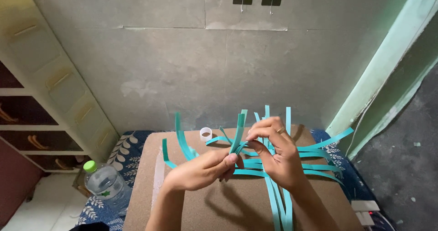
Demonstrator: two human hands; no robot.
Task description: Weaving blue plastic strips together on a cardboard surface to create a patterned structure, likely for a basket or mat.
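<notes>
Several teal paper strips (315,145) lie crossed and fanned over a brown board (219,208). My left hand (205,168) pinches the lower end of a small bundle of upright teal strips (239,129). My right hand (276,151), a ring on one finger, grips the same bundle from the right, just above the crossed strips. More strips run down under my right wrist toward the board's near edge.
A small roll of clear tape (205,133) stands at the board's far side. A plastic water bottle with a green cap (102,181) lies at the left on a blue patterned cloth (125,151). Drawers (27,135) stand at the left, a grey wall behind.
</notes>
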